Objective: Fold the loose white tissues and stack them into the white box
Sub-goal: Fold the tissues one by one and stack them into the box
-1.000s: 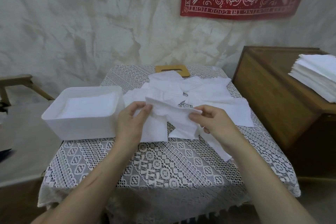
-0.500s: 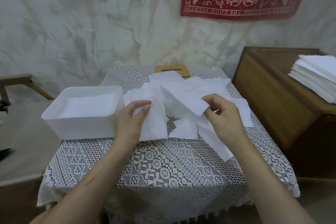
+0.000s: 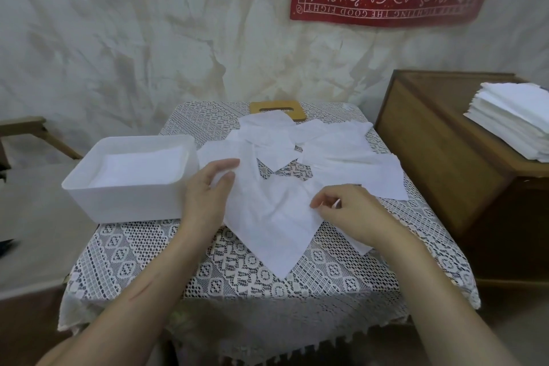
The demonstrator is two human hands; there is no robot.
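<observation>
My left hand [image 3: 208, 190] and right hand [image 3: 353, 211] pinch opposite corners of one thin white paper tissue [image 3: 267, 217], spread on the lace-covered bench [image 3: 237, 276] beside the rectangular white plastic box [image 3: 127, 202]. Probable step: flattening. Next: fold edge to edge.

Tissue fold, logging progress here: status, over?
Both pinching: left hand on tissue left edge, right hand on right edge. Tissue spread on lace tablecloth, unfolded. Beside it, white box; nothing between.
</observation>
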